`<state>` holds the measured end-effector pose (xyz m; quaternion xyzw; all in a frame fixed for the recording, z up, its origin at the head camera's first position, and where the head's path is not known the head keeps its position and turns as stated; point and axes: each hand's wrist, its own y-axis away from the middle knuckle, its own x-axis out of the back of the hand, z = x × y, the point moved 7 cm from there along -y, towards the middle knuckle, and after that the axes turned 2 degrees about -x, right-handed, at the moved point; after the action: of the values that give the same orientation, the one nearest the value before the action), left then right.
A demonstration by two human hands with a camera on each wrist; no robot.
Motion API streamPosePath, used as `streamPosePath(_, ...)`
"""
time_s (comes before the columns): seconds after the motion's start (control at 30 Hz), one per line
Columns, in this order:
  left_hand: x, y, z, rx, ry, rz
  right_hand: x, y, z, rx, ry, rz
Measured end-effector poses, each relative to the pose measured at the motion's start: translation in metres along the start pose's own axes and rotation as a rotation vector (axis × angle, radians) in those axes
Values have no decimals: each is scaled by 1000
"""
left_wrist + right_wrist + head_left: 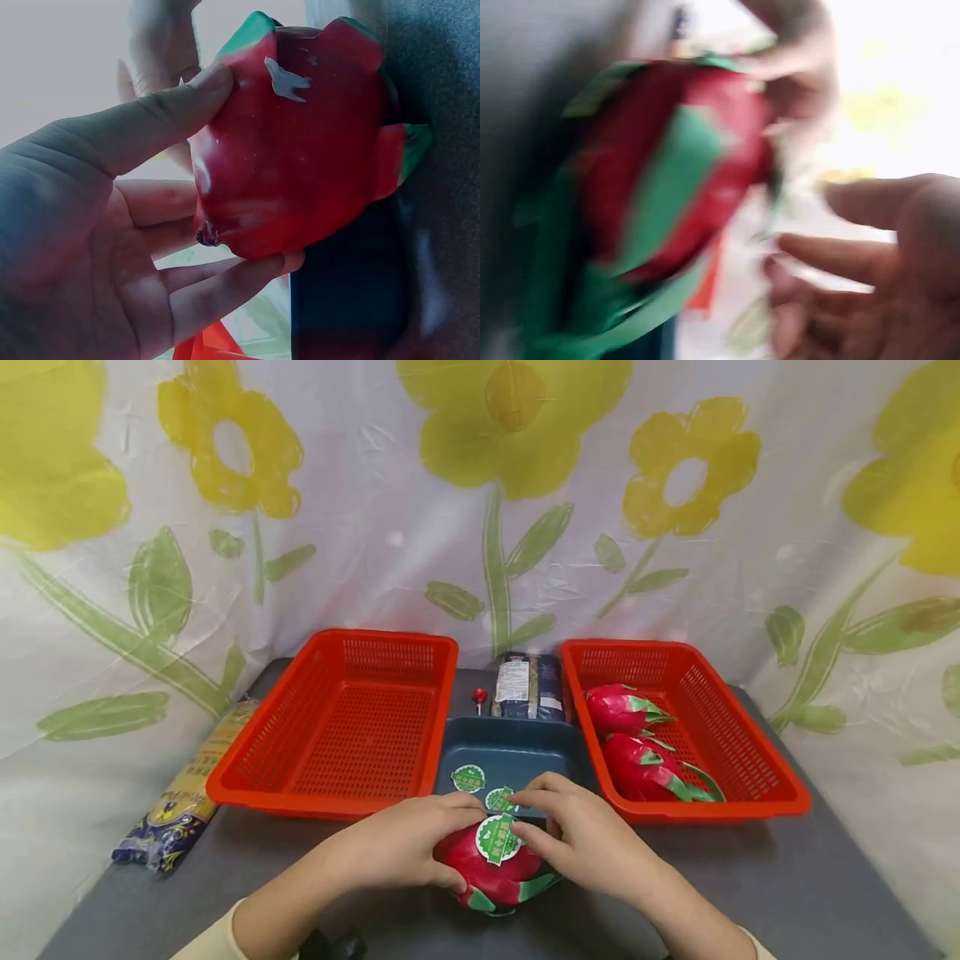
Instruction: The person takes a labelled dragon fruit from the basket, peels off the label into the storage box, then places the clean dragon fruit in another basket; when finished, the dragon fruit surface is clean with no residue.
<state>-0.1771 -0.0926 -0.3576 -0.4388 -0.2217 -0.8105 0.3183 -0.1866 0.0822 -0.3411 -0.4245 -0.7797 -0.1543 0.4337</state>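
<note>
My left hand (420,839) grips a red dragon fruit (517,887) with green leaf tips, low over the grey table in front of the blue tray (525,731). In the left wrist view the thumb lies along the fruit's side and the other fingers reach round it. A round green-and-white sticker (498,839) sits on top of the fruit. My right hand (588,839) is at the fruit's right, its thumb tip right at that sticker's edge. Its index fingertip overlaps another green sticker (501,799) by the tray. The blurred right wrist view shows the right fingers (840,255) loosely bent.
One more green sticker (468,778) shows in the tray. A red basket (258,777) stands left; another red basket (720,810) at right holds two dragon fruits (648,768). Behind the tray are a dark packet (528,687) and a red lollipop (479,697). A pasta bag (176,802) lies far left.
</note>
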Motion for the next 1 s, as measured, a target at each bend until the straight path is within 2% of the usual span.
streamPosePath(0.07,0,-1,0,4,7,-4,-2,-11,-8,-5,60,-94)
streamPosePath(0.13,-1,-1,-1,11,27,-10,-5,-19,-13,-7,99,-144)
streamPosePath(0.23,-3,-2,-1,11,49,-14,-8,-25,-14,-30,112,-138)
streamPosePath(0.47,0,-1,-3,6,32,-13,1,-28,-24,10,88,-25)
streamPosePath(0.57,2,0,-4,11,41,-15,13,-24,-30,17,-2,43)
streamPosePath(0.63,3,0,-5,12,40,-15,24,-24,-29,9,-75,127)
streamPosePath(0.7,4,0,-5,15,30,-15,33,-27,-20,-31,-129,226)
streamPosePath(0.8,5,0,-6,22,10,-17,35,-39,5,-129,-166,355)
streamPosePath(0.9,3,-1,-7,34,14,-25,25,-51,34,-233,-158,435)
streamPosePath(1.0,1,-2,-7,33,20,-32,11,-59,55,-294,-103,468)
